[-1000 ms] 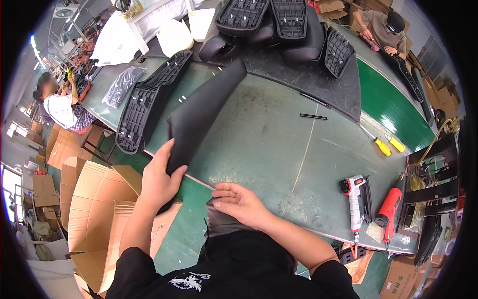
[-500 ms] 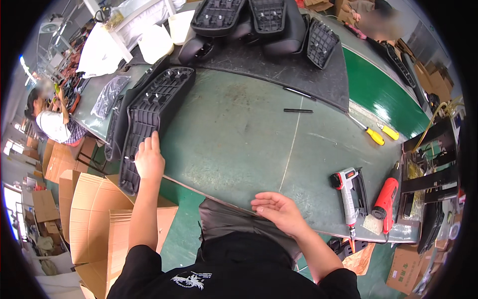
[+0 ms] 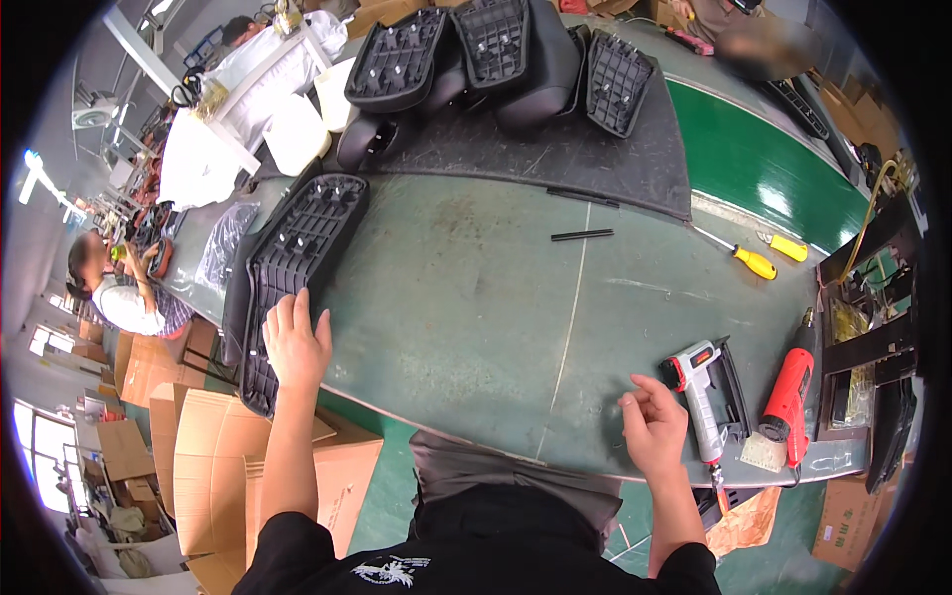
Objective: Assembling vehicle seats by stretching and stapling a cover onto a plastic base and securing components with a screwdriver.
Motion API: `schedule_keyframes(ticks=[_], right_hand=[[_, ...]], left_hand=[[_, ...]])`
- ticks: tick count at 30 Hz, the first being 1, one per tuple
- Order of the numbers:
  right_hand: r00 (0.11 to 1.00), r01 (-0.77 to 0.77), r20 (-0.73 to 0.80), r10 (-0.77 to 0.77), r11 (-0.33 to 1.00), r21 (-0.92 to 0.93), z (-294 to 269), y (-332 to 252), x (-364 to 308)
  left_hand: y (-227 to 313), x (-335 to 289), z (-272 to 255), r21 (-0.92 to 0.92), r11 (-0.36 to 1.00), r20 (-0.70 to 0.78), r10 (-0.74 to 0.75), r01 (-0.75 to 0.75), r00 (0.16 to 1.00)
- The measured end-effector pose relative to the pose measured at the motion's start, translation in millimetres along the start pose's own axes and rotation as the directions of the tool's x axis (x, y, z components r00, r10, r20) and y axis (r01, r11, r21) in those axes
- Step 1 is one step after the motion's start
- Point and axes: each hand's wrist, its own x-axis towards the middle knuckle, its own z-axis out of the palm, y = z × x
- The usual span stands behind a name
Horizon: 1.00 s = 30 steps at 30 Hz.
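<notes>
Left hand: the left hand [image 3: 295, 345] lay flat, fingers spread and closed on nothing, on the near end of a black ribbed plastic seat panel [image 3: 297, 253] at the left edge of the green worktable [image 3: 476, 307].

Panel: its long axis ran from the worker's left hand up and away toward the far left of the table, the ribbed underside facing up; the hand was touching it, while the right hand was well apart on the other side of the table.

Right hand: the right hand [image 3: 652, 421] hovered at the near right edge of the table with fingers loosely curled and nothing between them, just beside a white and red staple gun [image 3: 702, 392].

Beside the gun: a red heat gun [image 3: 788, 392] lay farther right, near the table's right end.

Middle of table: the stretch between the panel and the staple gun held only a short black rod [image 3: 582, 235], toward the far side.

Far side: a dark mat [image 3: 605, 169] carried several more black seat shells [image 3: 496, 55]; two yellow-handled screwdrivers [image 3: 754, 263] lay right of the rod.

In the way: nothing lay on the panel near the left hand; cardboard boxes [image 3: 213, 466] stood below the table edge there.

Others: a seated person [image 3: 124, 293] worked beyond the table's left end.
</notes>
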Motion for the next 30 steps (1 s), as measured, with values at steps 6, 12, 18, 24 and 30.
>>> schedule_keyframes(ticks=[6,12,18,24,30], right_hand=[[0.962,0.226,-0.062,-0.265,0.905,-0.361,10.6,2.9,3.0],[0.958,0.228,-0.101,-0.27,0.923,-0.31,9.1,-0.2,8.1],[0.96,0.217,-0.117,-0.255,0.94,-0.265,4.0,-2.6,12.8],[0.975,0.204,-0.043,-0.219,0.951,-0.234,-0.2,-2.4,15.2],[0.976,0.2,-0.041,-0.213,0.956,-0.214,-0.7,-3.4,17.4]], left_hand=[[71.4,102.2,-7.0,-0.505,0.814,-0.133,0.253,-0.286,0.958],[158.4,193.4,48.4,-0.897,0.412,0.242,0.16,0.158,0.957],[261.1,255.4,75.8,-0.824,0.099,0.563,0.248,0.557,0.788],[304.0,255.9,100.7,-0.783,0.129,0.622,0.197,0.609,0.758],[277.8,235.8,124.6,-0.725,0.062,0.687,0.14,0.686,0.713]])
